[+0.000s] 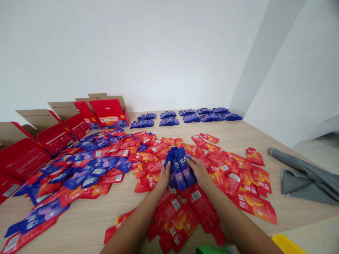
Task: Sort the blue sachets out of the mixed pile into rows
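Observation:
Between my two hands is a fanned bunch of several blue-purple sachets (180, 171), held upright over the table. My left hand (164, 176) grips the bunch at its left edge, thumb in front. On the opposite edge my right hand (198, 170) is closed on the same sachets, its thumb and fingers near their upper part. Red sachets (182, 224) with orange fruit prints lie below and between my forearms. More red sachets (230, 165) spread out to the right of my hands. The back of the bunch and some fingertips are hidden.
A mixed heap of red and blue sachets (97, 165) covers the left side. Open red cartons (108, 113) stand behind it. Blue sachet piles (169, 121) line the table's back by the wall. Grey cloth (309, 183) lies right; a yellow edge (287, 244) and green object (212, 249) are in front.

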